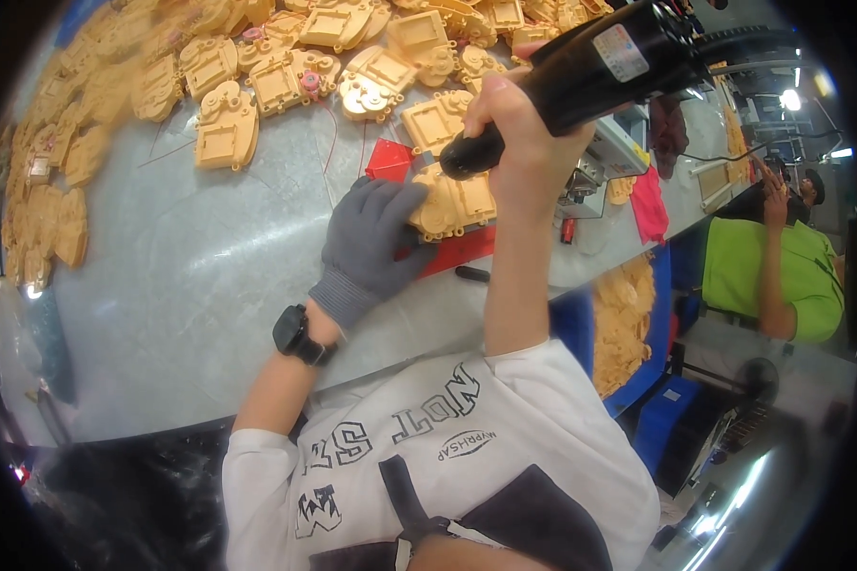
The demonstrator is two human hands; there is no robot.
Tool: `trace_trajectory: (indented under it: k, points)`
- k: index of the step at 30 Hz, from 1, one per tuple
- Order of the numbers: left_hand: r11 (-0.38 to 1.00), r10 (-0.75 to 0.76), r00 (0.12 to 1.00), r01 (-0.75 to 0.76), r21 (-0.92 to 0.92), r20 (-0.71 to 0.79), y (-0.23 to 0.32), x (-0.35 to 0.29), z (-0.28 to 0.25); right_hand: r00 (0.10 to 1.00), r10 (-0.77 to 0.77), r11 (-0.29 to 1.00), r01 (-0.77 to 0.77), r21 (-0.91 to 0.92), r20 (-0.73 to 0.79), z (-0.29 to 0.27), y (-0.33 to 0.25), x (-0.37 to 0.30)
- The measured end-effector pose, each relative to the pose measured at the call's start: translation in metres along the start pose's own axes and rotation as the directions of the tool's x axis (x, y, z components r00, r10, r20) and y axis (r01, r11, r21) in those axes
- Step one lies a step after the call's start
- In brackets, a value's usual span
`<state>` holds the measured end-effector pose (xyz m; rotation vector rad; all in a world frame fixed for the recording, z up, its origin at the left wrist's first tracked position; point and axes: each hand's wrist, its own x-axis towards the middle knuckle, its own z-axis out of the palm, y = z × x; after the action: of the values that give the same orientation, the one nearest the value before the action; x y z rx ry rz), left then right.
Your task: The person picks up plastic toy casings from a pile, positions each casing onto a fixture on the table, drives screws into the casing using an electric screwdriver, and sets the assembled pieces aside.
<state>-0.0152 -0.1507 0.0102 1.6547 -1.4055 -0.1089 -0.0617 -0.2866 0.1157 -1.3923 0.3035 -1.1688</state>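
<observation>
My left hand (371, 238), in a grey knitted glove, presses its fingers and thumb on the left side of a yellow plastic housing (462, 211). The housing rests at a red fixture (462, 252) on the metal table. Bare and closed, my right hand (524, 124) grips a black electric screwdriver (581, 81), held slanted above the housing. Its rounded lower end hangs over the part's upper edge; the tip and any contact are hidden. A red plate (388, 160) stands beside the housing, just beyond my left fingers.
Many yellow housings (224, 128) cover the far and left table (200, 305), some with thin red wires. A small black object (471, 274) lies near the fixture. To the right are a machine (614, 152), a pink cloth (649, 205), a blue bin (652, 371) of yellow parts, and a person in green (771, 271).
</observation>
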Motion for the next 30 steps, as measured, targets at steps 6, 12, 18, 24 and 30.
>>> trace_trajectory:
  k: [6, 12, 18, 24, 30]
  points:
    - [1.0, -0.006, 1.0, 0.006, 0.004, -0.006, 0.001, 0.0, 0.0, 0.998, -0.026, 0.983, 0.037, -0.182, 0.065, 0.002, 0.004, 0.004]
    - [1.0, -0.026, 1.0, 0.026, 0.013, 0.002, 0.003, 0.0, -0.002, 0.993, 0.065, 0.988, -0.049, -0.144, 0.103, 0.007, 0.002, 0.002]
    - [1.0, -0.026, 0.999, 0.026, -0.008, 0.019, 0.003, 0.0, -0.004, 0.983, 0.119, 0.988, -0.104, -0.111, 0.139, 0.003, 0.003, 0.004]
    - [0.998, -0.023, 0.999, 0.025, -0.059, 0.03, 0.001, 0.0, -0.003, 0.986, 0.075, 0.98, -0.046, -0.193, 0.146, 0.003, 0.006, -0.001]
    - [0.955, -0.212, 0.974, 0.224, -0.194, 0.08, 0.004, 0.001, -0.013, 0.979, 0.072, 0.928, 0.005, 0.373, -0.192, -0.039, -0.02, -0.019]
